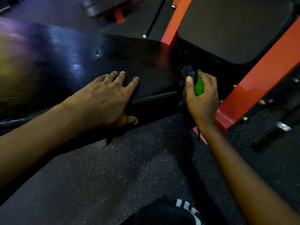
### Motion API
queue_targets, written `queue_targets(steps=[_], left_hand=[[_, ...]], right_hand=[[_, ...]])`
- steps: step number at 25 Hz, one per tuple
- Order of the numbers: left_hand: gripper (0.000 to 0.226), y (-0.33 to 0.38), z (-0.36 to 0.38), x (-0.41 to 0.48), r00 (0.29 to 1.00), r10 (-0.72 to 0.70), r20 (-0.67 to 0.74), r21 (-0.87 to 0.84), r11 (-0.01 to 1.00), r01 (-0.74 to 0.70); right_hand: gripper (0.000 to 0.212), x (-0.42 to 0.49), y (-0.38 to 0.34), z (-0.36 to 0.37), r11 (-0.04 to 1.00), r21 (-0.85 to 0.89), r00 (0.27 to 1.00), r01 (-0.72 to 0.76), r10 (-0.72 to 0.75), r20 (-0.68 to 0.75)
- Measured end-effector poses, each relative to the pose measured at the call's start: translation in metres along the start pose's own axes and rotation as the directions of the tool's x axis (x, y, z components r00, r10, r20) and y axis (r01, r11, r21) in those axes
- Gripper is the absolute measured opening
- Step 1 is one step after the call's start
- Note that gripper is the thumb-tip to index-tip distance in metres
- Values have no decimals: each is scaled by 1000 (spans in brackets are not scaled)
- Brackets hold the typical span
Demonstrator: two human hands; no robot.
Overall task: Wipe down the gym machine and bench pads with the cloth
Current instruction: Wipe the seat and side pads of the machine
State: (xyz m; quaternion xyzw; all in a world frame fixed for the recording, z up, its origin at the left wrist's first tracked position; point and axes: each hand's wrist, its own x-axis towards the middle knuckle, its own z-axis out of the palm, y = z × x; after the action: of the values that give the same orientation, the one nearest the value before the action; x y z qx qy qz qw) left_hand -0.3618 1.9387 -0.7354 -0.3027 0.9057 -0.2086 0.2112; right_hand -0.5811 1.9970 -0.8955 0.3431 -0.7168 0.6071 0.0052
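**One hand flat on the pad, one hand holding the cloth**

The left hand (107, 98) lies flat on the near edge of a long black shiny pad (146, 62). Its fingers are straight and spread out on top. The thumb hangs down over the near side. It holds nothing.

The right hand (203, 101) is just past the right end of that pad. Its fingers and thumb are curled round a dark grey cloth (189, 72) and a small bright green thing (199, 86). The cloth is bunched up. Its top sticks out above the thumb, in the dark gap between the long pad and the metal frame. A bit of it hangs down under the hand. The green thing is mostly hidden by the fingers, so I cannot tell what it is. I also cannot tell if the cloth is touching the machine, because that gap is very dark.

The far left of the long pad is blurry and glows purple and yellow. There is a small torn spot (97, 52) in its top.

A second black square pad (235, 30) sits far right and is cut off at the top edge. Thick orange metal bars (253, 88) run on both sides of it, with little silver bolts (262, 101) near the bottom.

The floor (129, 168) is dark rubber with tiny white specks. At the very bottom, a black trouser leg with white stripes (170, 213) is cut off by the edge.
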Motion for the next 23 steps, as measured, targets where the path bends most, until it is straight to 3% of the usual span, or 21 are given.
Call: queue_targets(steps=[4,7,10,13,15,18,20,23], left_hand=[[117,2,-1,1,1000,-17,-8,-10,1000,17],[119,-5,-2,-11,991,-23,-135,21,999,26],[137,-28,5,-35,974,-176,-145,60,981,186],[145,-39,10,-60,958,-280,-61,-44,960,277],[141,-37,6,-65,963,-270,-16,-67,961,269],[137,-34,-1,-62,967,-255,-5,-46,966,255],[133,-33,-1,-63,968,-252,-2,-32,967,252],[131,-31,0,-62,969,-248,14,-14,969,248]], right_hand=[[39,-16,-29,0,999,44,1000,27,-27,7],[32,-51,-85,-1,964,166,962,207,-232,147],[28,-57,-121,1,921,198,893,337,-379,244],[29,-10,-122,12,955,-42,881,293,-253,399],[34,30,-112,25,951,-222,853,215,-72,517],[38,68,-110,42,938,-336,813,81,132,567],[39,61,-124,51,935,-334,799,121,108,591],[36,32,-144,50,923,-213,761,322,-119,638]])
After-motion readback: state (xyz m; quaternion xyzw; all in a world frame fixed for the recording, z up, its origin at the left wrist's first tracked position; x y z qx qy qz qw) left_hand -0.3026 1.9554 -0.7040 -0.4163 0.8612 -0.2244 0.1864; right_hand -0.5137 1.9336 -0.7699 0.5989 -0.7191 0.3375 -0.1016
